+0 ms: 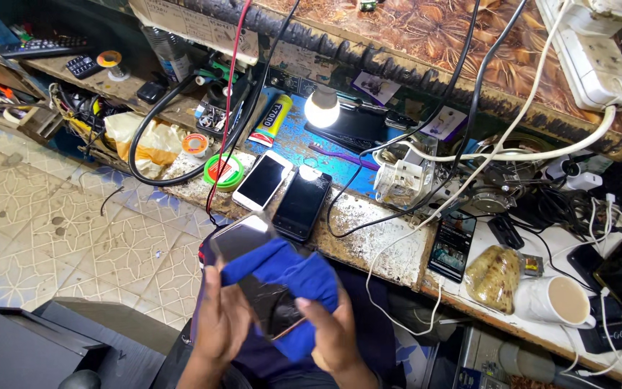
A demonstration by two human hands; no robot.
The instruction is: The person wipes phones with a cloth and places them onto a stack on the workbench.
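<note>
Fingers of the left hand curl closed around the lower left edge of a phone, with the thumb lying up along its side. The right hand grips the phone's lower right corner, its fingers bent shut and pressing a blue cloth onto the dark glass. The cloth drapes across the middle of the phone and hangs over the right hand, so most of the screen is covered; only the pale, reflective upper end and a dark lower patch with a coppery rim show. The phone sits low in the view, just in front of the counter, held above the person's lap.

On the counter just beyond it lie a white phone and a black phone, side by side and near touching. A lit bulb glows behind them, and a cup of milky tea stands well to the right. Tangled cables cross much of the counter and hide what lies beneath. Both wrists are cut off by the bottom edge, and the fingertips under the cloth cannot be made out.
</note>
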